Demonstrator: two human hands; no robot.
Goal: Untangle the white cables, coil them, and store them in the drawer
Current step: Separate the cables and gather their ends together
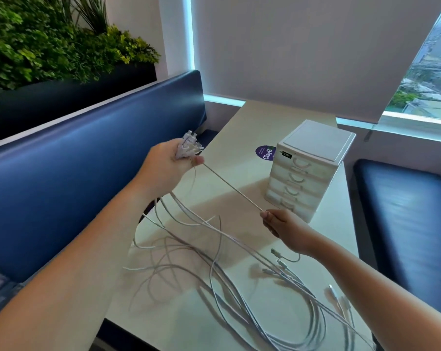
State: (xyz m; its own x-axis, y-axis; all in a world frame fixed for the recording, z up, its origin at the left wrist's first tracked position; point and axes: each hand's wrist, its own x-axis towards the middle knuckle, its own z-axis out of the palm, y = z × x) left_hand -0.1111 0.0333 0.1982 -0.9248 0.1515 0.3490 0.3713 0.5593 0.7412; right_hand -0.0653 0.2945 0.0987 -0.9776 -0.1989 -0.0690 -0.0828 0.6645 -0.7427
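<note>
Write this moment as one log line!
step: untangling | left hand: grips plug bunch | right hand: pinches one taut cable | other cables: tangled on table | drawer unit: untouched

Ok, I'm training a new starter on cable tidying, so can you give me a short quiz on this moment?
1. True or false: the left hand grips a bunch of plug ends.
2. The right hand pinches: A) a taut cable; B) a pen; C) a roll of tape.
3. Fill in: the loose cables lie spread on the ____.

Key: 1 true; 2 A; 3 table.
</note>
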